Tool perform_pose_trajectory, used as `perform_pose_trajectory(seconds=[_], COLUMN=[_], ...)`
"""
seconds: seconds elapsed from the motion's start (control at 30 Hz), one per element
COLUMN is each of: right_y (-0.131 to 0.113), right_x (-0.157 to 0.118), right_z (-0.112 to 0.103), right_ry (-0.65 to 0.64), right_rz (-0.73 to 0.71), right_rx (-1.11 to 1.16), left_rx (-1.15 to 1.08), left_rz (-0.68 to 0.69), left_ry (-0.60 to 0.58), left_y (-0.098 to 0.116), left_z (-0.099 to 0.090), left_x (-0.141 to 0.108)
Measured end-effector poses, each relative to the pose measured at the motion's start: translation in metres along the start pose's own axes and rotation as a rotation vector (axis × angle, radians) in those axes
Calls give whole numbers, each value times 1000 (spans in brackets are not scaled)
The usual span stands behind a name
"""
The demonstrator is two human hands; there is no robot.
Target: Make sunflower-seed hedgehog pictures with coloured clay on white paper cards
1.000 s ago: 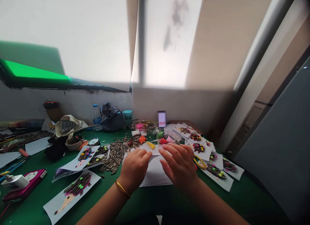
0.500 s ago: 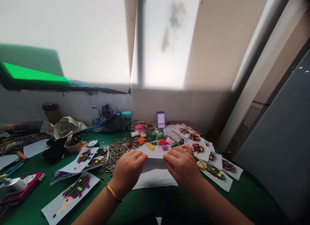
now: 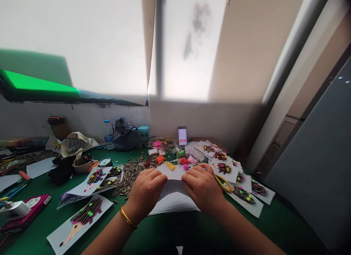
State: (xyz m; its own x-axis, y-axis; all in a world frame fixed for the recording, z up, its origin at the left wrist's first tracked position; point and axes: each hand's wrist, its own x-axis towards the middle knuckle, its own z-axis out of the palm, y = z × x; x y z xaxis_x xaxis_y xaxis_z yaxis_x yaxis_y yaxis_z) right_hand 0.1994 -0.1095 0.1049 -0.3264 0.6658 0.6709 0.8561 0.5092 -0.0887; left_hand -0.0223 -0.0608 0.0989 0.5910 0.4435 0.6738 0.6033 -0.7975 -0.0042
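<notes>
From my seat I read the head view like this: a white sheet (image 3: pixel 175 173) spans the gap between the two hands, raised at the near side above a stack (image 3: pixel 174 205) of paper on the green table (image 3: pixel 161 233). The left hand (image 3: pixel 148 187) has its fingers curled together, seemingly pinching the sheet at one side; the right hand (image 3: pixel 203 185) mirrors it, knuckles up, seemingly pinching the other side. The fingertips under the paper are hidden from me, so how firmly they press I cannot tell, nor whether the raised line is a cut edge or a bend. To do this well, I want both pinches level and equally light, since uneven pull would skew the sheet or crease it. I would make sure just one layer is caught, leaving the stack flat. The yellow clay (image 3: pixel 170 166) and the pink ball (image 3: pixel 187 167) sit just beyond the hands, so any move should be short and low, without a forward sweep. The left knuckles are near the seeds (image 3: pixel 130 174), and I would keep that side of the paper well off them.
</notes>
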Motion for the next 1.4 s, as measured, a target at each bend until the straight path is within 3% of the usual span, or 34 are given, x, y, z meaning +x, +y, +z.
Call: perform_pose_trajectory(seconds=[0.27,0.57,0.73,0.87,1.0,1.07,1.17,1.4], right_y=[-4,37,61,72,64,58,55,58], right_x=[5,-8,-17,-27,-36,-40,-44,-57], right_z=[1,-12,-8,12,49,68,93,118], right_ry=[-77,-76,-64,20,-171,-265,-212,-127], right_rz=[-57,77,240,498,626,742,879,928], right_rx=[-11,53,231,613,1185,1341,1389,1359], left_rx=[-39,-143,-226,-309,-449,-502,-542,-564], left_rz=[-2,-111,-211,-304,-371,-430,-533,-648], left_ry=[-87,-134,-198,-193,-207,-222,-211,-172], left_y=[12,-22,-38,-49,-56,-59,-68,-95], left_z=[-1,-20,-28,-27,-13,-2,14,45], left_x=[8,-1,-2,-4,-6,-6,-9,-28])
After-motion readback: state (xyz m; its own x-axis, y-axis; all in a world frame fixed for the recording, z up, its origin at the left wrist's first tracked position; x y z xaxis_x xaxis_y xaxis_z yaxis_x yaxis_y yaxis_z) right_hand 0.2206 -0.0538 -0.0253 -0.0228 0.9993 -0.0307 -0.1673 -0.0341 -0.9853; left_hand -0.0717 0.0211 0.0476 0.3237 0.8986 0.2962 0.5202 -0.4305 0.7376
